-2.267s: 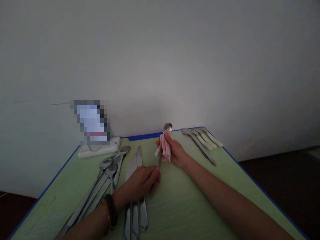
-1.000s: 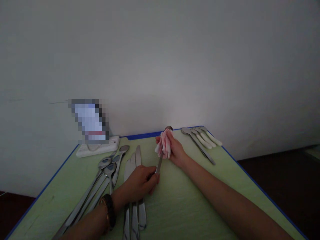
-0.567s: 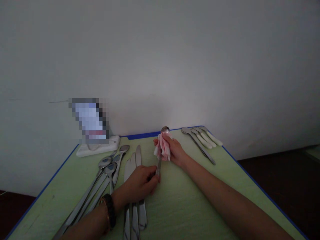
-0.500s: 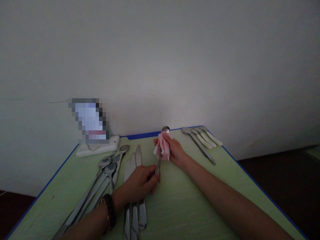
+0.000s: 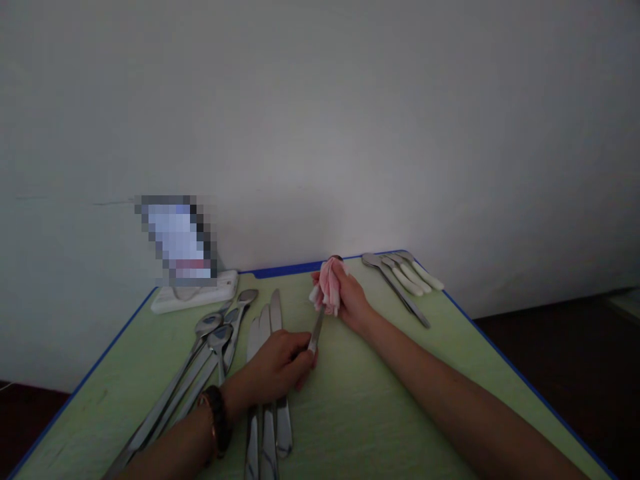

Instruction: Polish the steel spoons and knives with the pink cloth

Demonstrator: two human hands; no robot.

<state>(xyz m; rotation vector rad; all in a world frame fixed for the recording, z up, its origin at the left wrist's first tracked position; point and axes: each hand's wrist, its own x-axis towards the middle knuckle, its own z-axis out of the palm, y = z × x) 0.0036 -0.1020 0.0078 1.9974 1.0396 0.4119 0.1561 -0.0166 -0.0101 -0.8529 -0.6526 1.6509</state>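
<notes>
Fingers (image 5: 303,367) of the left hand (image 5: 283,363) curl around the near end of a metal spoon (image 5: 317,330), and up top the right hand (image 5: 353,300) has a bunched pink cloth (image 5: 329,287) gripped around it! There's the spoon, over the middle of the table (image 5: 380,400), slanting toward the wall (image 5: 350,133), shaft running into the folds, just a dark bit of its bowl peeking out above. Below the left hand and wrist, three knives (image 5: 264,327) lie side by side, blades pointing wallward; whether hand and knives touch, I can't tell. A dark bracelet (image 5: 219,417) circles that wrist. Further left, a heap of long-handled spoons (image 5: 210,325); behind it, a pixelated screen (image 5: 177,237) tilts above a white base (image 5: 200,295). Over right, near the blue-edged far corner, dark metal cutlery (image 5: 400,290) lies beside white-handled pieces (image 5: 423,278).
</notes>
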